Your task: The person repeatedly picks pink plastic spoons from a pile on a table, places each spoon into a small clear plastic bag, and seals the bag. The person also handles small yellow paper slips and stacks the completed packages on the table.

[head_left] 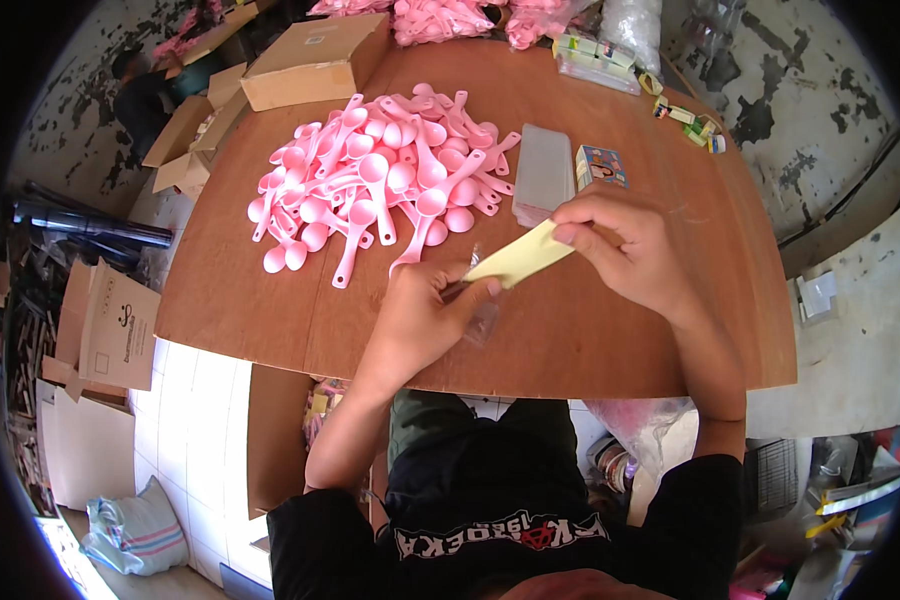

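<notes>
A pale yellow strip, which looks like paper or card, stretches between my two hands above the table's near half. My right hand pinches its upper right end between thumb and fingers. At the lower left end, my left hand is closed on the strip and on a clear plastic bag that hangs below. Just beyond my hands lies a large heap of pink spoons with round bowls and holed handles. Near my right hand are a stack of flat greyish plastic sleeves and a small printed box.
On the wooden table, a cardboard box stands at the far left. Bagged pink items and yellow-green packs line the far edge. Open cartons and a white sack are on the left. Another person is at the back left.
</notes>
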A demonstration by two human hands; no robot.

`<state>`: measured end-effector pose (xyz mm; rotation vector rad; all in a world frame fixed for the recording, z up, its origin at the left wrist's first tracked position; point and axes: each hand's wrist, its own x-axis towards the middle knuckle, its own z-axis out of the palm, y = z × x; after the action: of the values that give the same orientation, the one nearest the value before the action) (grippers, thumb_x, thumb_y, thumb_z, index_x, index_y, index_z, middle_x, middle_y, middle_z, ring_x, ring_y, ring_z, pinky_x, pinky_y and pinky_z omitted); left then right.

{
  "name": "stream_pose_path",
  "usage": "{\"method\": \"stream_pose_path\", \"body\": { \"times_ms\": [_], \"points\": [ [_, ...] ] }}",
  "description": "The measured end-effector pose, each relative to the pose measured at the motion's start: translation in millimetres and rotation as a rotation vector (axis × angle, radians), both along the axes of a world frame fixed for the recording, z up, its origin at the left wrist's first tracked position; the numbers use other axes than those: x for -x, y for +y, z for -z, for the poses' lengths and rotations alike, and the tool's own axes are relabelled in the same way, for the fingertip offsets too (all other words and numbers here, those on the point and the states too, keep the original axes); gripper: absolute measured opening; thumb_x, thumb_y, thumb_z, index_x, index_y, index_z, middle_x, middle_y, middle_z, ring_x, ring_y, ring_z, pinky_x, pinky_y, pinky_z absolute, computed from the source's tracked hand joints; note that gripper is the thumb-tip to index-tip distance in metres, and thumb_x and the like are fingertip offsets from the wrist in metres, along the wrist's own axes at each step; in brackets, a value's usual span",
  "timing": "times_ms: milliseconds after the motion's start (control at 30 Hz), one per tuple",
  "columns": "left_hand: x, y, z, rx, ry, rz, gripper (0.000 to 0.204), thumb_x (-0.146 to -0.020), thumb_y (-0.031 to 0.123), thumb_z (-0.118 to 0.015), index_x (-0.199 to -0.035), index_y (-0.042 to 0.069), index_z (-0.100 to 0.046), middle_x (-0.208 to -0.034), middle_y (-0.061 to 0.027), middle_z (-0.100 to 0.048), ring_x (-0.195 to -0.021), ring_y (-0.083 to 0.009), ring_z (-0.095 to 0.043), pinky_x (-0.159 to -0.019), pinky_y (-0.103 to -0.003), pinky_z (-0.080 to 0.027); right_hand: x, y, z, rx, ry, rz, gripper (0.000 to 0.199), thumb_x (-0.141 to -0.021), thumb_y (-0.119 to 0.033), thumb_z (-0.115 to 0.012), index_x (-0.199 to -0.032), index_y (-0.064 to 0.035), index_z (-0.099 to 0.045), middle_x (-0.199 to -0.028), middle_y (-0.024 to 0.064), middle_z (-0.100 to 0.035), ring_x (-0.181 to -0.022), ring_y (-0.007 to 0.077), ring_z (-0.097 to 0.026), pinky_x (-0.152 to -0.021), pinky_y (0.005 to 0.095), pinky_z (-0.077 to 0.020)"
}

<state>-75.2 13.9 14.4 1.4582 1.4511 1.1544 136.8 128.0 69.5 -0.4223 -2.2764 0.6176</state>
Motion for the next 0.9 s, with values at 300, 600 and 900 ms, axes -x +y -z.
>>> {"method": "stream_pose_path", "body": {
  "times_ms": [300,600,900],
  "points": [
    [-10,-5,3,-0.033,-0.239,0.064,0.023,-0.090,0.005,-0.070,-0.110,-0.006,-0.067,-0.089,-0.0081,-0.073,-0.080,-0.0076,-0.066,-0.072,-0.026,-0.055,4,-10,0,-0.136,0.128,0.116,0.010,-0.083,-0.001,-0.074,-0.093,0.0009,-0.070,-0.084,0.0094,-0.068,-0.074,0.0152,-0.067,-0.065,0.0269,-0.0560],
    [-9,-4,5,-0.057,-0.132,0.065,0.043,-0.086,-0.004,-0.070,-0.126,-0.009,-0.056,-0.102,-0.0140,-0.072,-0.092,-0.0131,-0.068,-0.081,-0.028,-0.056,4,-5,7,-0.149,0.208,0.083,0.010,-0.082,0.000,-0.075,-0.090,-0.0003,-0.069,-0.082,0.0084,-0.066,-0.069,0.0157,-0.065,-0.059,0.0278,-0.0520],
    [-12,0,19,-0.159,-0.208,0.041,0.058,-0.088,0.000,-0.069,-0.141,-0.004,-0.046,-0.111,-0.0159,-0.071,-0.093,-0.0139,-0.070,-0.075,-0.026,-0.056,6,-11,9,-0.001,0.084,0.013,0.012,-0.083,-0.001,-0.074,-0.094,-0.0023,-0.069,-0.087,0.0077,-0.069,-0.073,0.0157,-0.066,-0.065,0.0277,-0.0512]
  ]
}}
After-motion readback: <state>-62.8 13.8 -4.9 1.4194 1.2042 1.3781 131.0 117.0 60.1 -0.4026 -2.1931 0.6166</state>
